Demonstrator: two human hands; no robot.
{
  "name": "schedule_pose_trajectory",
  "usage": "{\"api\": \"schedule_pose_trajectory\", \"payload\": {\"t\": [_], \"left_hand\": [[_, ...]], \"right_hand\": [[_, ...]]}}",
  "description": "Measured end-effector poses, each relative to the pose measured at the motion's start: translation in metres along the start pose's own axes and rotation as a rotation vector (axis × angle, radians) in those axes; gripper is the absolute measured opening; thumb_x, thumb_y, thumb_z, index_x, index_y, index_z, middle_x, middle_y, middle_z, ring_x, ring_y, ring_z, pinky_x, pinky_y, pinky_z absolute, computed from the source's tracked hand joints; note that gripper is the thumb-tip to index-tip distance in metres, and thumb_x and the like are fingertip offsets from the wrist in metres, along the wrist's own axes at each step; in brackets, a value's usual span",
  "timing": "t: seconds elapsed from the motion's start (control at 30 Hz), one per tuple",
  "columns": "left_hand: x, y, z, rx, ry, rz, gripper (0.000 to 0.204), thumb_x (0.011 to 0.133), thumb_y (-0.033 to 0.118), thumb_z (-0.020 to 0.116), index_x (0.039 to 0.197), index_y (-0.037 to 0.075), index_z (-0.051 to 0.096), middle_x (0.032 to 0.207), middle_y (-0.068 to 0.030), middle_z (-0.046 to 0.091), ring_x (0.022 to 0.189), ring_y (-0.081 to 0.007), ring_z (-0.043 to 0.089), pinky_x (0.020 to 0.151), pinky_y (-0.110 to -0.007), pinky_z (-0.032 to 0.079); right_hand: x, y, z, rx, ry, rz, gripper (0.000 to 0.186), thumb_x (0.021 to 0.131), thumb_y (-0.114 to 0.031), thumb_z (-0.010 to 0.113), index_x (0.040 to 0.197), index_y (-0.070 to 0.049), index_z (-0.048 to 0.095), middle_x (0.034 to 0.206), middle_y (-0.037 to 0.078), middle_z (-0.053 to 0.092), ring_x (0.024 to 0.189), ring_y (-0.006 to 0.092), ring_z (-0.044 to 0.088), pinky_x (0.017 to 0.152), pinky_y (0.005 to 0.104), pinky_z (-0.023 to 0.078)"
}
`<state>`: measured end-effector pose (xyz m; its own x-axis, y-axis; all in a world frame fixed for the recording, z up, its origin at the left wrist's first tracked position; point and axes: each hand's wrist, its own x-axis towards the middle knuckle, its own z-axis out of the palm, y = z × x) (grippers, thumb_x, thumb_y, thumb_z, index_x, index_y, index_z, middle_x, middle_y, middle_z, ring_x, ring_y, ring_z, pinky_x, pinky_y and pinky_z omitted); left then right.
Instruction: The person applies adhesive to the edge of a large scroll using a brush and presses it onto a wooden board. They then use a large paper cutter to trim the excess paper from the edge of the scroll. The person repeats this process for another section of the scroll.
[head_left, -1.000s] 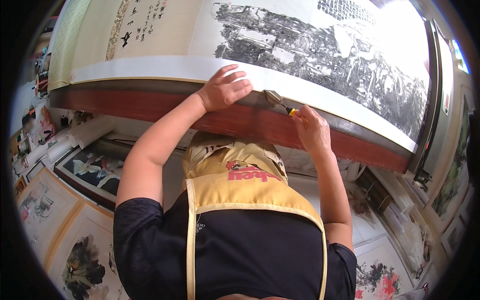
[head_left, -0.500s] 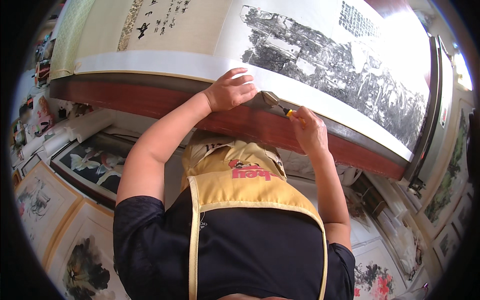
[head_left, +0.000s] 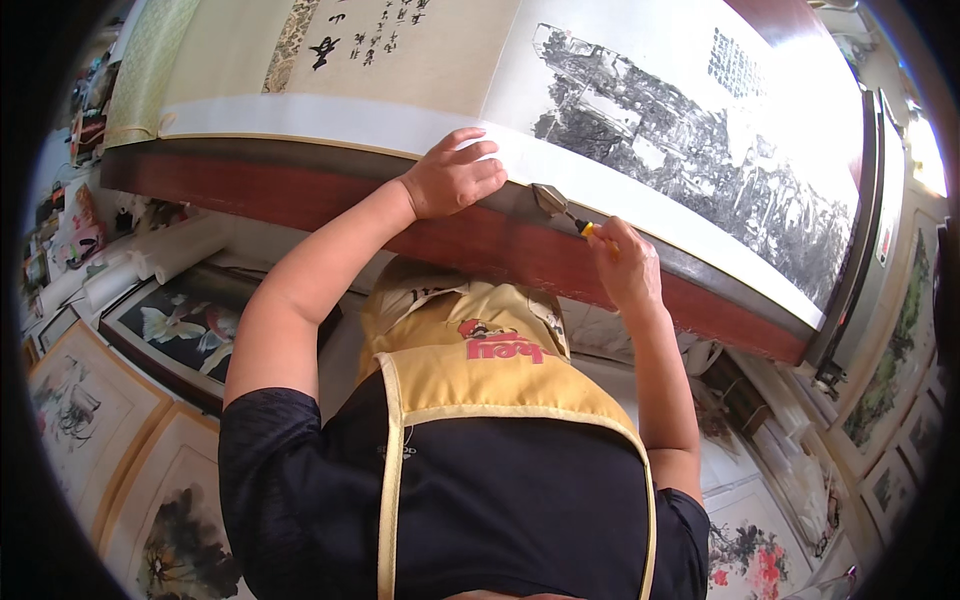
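Note:
My right hand [head_left: 630, 265] grips a small pointed trowel [head_left: 550, 200] by its yellow and black handle. The metal blade points up and left, over the dark strip at the table's near edge, close to the paper border. A long scroll [head_left: 330, 115] with a white margin lies across the table, bearing black calligraphy and an ink landscape painting [head_left: 680, 130]. At the scroll's near edge, left of the blade, is my left hand [head_left: 450, 182]. Its thumb and forefinger come together at the border, with the other fingers raised; the contact itself is partly hidden.
The dark red table [head_left: 270, 190] runs across in front of me. Patterned pale-green silk [head_left: 145, 75] covers the scroll's left end. Framed paintings [head_left: 175, 325] and white paper rolls [head_left: 120, 280] stand low at the left. More pictures [head_left: 755, 550] lie at the lower right, beside a dark rail [head_left: 865, 200].
The scroll's calligraphy and painting sit farther right in view. The trowel and my right hand have shifted slightly right, while my left hand is slightly farther left, widening the gap to the blade.

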<state>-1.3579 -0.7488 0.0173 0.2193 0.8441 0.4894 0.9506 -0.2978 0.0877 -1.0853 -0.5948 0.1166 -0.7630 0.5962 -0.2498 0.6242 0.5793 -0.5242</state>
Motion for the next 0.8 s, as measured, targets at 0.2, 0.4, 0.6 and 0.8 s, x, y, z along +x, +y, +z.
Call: {"api": "schedule_pose_trajectory", "payload": {"t": [0.2, 0.4, 0.6, 0.8], "left_hand": [[-0.006, -0.003, -0.011, 0.018, -0.016, 0.007, 0.018, 0.086, 0.015, 0.063, 0.101, 0.016, 0.074, 0.107, 0.0048, 0.068, 0.115, -0.0156, 0.060, 0.113, -0.041, 0.039], [-0.030, -0.017, -0.025, 0.107, -0.075, -0.013, 0.019, 0.088, 0.016, 0.063, 0.104, 0.017, 0.072, 0.107, 0.0058, 0.068, 0.116, -0.0150, 0.060, 0.113, -0.041, 0.039], [-0.045, -0.035, -0.038, 0.075, -0.026, -0.058, 0.019, 0.090, 0.016, 0.063, 0.106, 0.017, 0.073, 0.110, 0.0063, 0.068, 0.117, -0.0143, 0.060, 0.114, -0.041, 0.039], [-0.064, -0.052, -0.042, 0.025, -0.020, 0.008, 0.017, 0.088, 0.015, 0.064, 0.101, 0.016, 0.074, 0.103, 0.0056, 0.069, 0.116, -0.0157, 0.061, 0.115, -0.042, 0.039]], "right_hand": [[0.014, -0.017, 0.010, 0.036, -0.036, -0.041, 0.012, 0.096, -0.021, 0.067, 0.095, -0.010, 0.062, 0.092, 0.010, 0.071, 0.082, 0.0365, 0.069, 0.068, 0.0458, 0.054], [0.023, -0.036, 0.016, 0.014, -0.057, -0.069, 0.012, 0.096, -0.020, 0.067, 0.093, -0.010, 0.061, 0.089, 0.010, 0.070, 0.081, 0.0363, 0.069, 0.067, 0.0467, 0.054], [0.028, -0.045, 0.025, 0.024, -0.045, -0.077, 0.012, 0.095, -0.020, 0.068, 0.094, -0.010, 0.061, 0.090, 0.010, 0.070, 0.081, 0.0354, 0.069, 0.067, 0.0461, 0.054], [0.034, -0.071, 0.034, 0.034, -0.050, -0.031, 0.011, 0.095, -0.018, 0.069, 0.093, -0.009, 0.062, 0.091, 0.009, 0.071, 0.080, 0.0326, 0.070, 0.069, 0.0440, 0.055]]}}
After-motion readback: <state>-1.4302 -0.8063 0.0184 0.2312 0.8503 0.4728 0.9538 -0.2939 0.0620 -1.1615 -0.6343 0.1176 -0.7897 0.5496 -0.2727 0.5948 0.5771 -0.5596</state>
